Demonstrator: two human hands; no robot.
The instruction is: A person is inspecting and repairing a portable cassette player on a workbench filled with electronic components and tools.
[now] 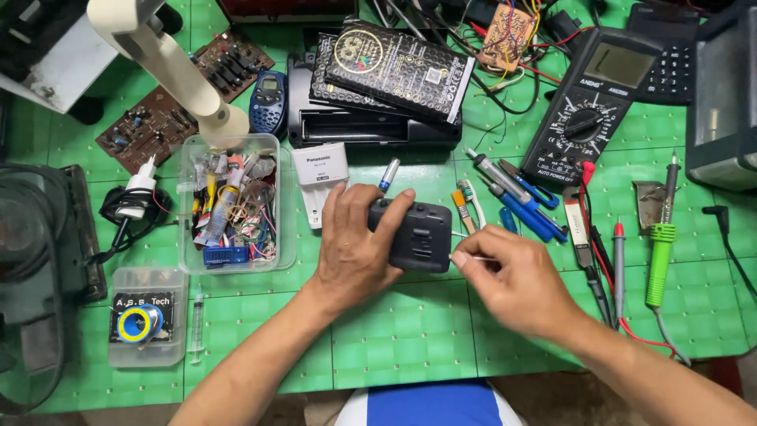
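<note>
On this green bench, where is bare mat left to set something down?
Bare mat runs along the near edge, from the solder box past the left hand and right hand. The back is crowded: parts tray, meter, screwdrivers, soldering iron.

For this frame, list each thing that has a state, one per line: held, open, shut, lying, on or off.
left hand: gripping the small black device
small black device: held just above the green mat
right hand: pinching a thin wire at the device's side
multimeter: lying flat, screen blank
clear plastic box: open, full of small parts
soldering iron: lying idle on the mat
</note>
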